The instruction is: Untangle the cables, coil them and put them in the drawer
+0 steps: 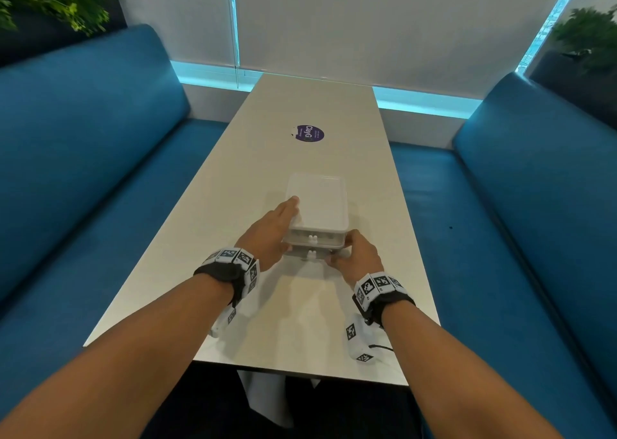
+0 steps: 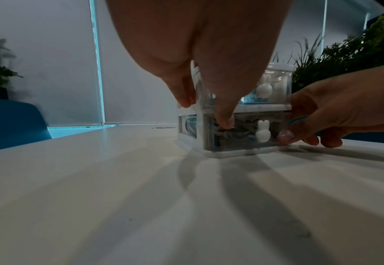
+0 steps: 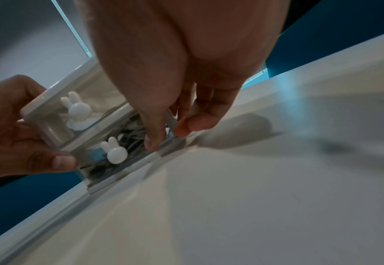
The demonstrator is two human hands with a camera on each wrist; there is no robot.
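A small clear drawer box (image 1: 317,205) with a white top stands mid-table. It has two drawers, each with a white bunny knob (image 2: 262,133). Dark coiled cables (image 2: 231,133) and something blue lie inside the lower drawer (image 3: 127,143), whose front stands slightly forward of the upper one. My left hand (image 1: 290,225) holds the box's left front corner, fingers along its side and thumb on the lower drawer front. My right hand (image 1: 340,251) pinches the lower drawer's right front corner, thumb (image 3: 152,143) on the front, fingers round the side.
The long pale table (image 1: 300,321) carries a purple round sticker (image 1: 310,133) further back. Blue benches (image 1: 100,171) run along both sides, with plants (image 1: 587,38) behind them and window blinds at the far end.
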